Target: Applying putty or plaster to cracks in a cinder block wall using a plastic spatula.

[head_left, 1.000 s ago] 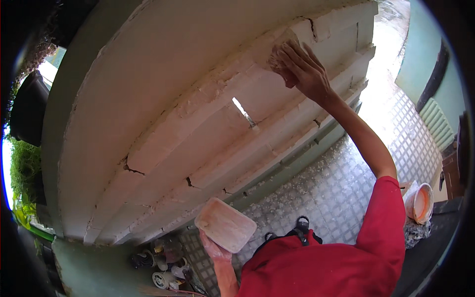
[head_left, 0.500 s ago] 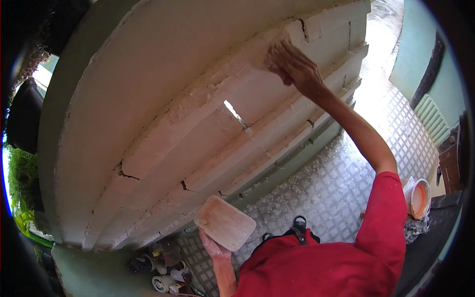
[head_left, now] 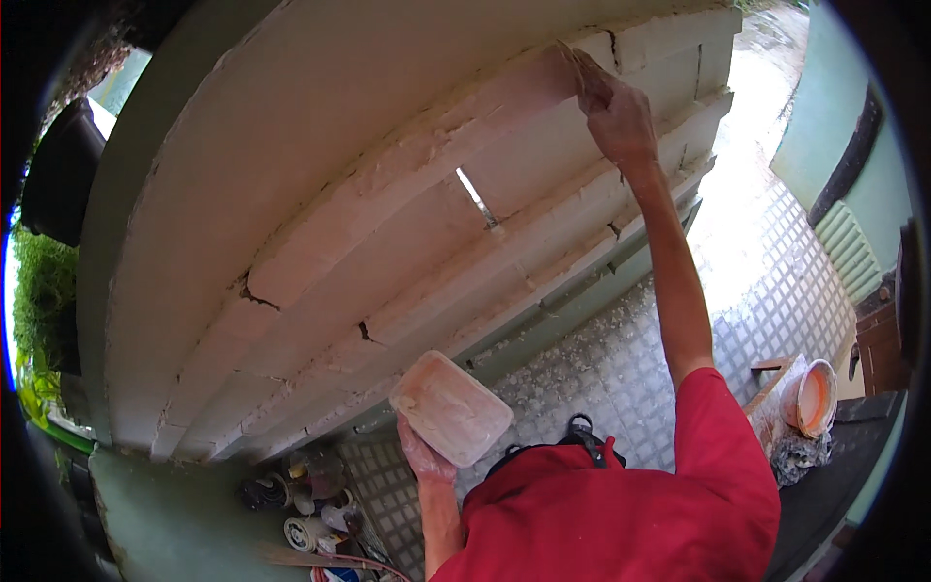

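Observation:
My left hand (head_left: 424,456) grips a shallow rectangular plastic tub (head_left: 454,407) by its near side. The tub is smeared inside with pale, pinkish-white paste. My right arm reaches up, and my right hand (head_left: 619,116) is closed with its fingers against the upper ledge of the white stepped wall (head_left: 388,199). A thin, flat edge seems to show at the fingertips, but what it is cannot be made out. Smooth, damp-looking paste covers the ledge just left of that hand. Dark cracks break the ledges in several spots, and a narrow bright slot (head_left: 475,199) pierces the wall.
Behind my right arm stands a bucket (head_left: 815,398) with an orange inside, beside a crumpled plastic bag (head_left: 800,456). Cans and jars (head_left: 308,532) crowd the floor at lower left. White spatters dot the tiled floor (head_left: 621,335). A black pot (head_left: 63,175) is at far left.
My right hand has shifted slightly right and up along the ledge, turning from flat to closed with its fingers on the edge. The tub stays in my left hand, a little higher in view.

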Demonstrator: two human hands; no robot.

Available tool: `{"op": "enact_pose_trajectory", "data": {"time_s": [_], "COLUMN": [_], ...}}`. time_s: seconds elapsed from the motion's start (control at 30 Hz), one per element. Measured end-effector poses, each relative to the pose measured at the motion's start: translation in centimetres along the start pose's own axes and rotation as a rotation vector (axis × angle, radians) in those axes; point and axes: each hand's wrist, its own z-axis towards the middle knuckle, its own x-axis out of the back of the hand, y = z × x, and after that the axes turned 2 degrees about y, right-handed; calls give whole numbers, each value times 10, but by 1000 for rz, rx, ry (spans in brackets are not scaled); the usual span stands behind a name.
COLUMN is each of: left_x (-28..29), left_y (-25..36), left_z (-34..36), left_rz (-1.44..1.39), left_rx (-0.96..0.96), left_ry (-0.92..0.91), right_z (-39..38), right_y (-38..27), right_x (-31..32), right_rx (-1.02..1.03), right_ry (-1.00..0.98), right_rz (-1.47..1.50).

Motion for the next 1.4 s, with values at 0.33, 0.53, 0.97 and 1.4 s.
{"op": "enact_pose_trajectory", "data": {"time_s": [0.33, 0.53, 0.97, 1.4], "left_x": [28, 43, 113, 130], "left_y": [12, 26, 82, 108], "left_z": [-6, -1, -8, -14], "left_rz": [-20, -39, -117, -91], "left_rx": [15, 73, 49, 48], "left_ry": [14, 11, -43, -41], "right_z": [-33, -67, -143, -191], "right_y": [-52, -106, -215, -263], "right_x": [-30, -43, -89, -95], "right_rx": [5, 33, 85, 146], "right_ry": [-15, -53, -42, -166], "right_rz": [-116, -94, -100, 72]}}
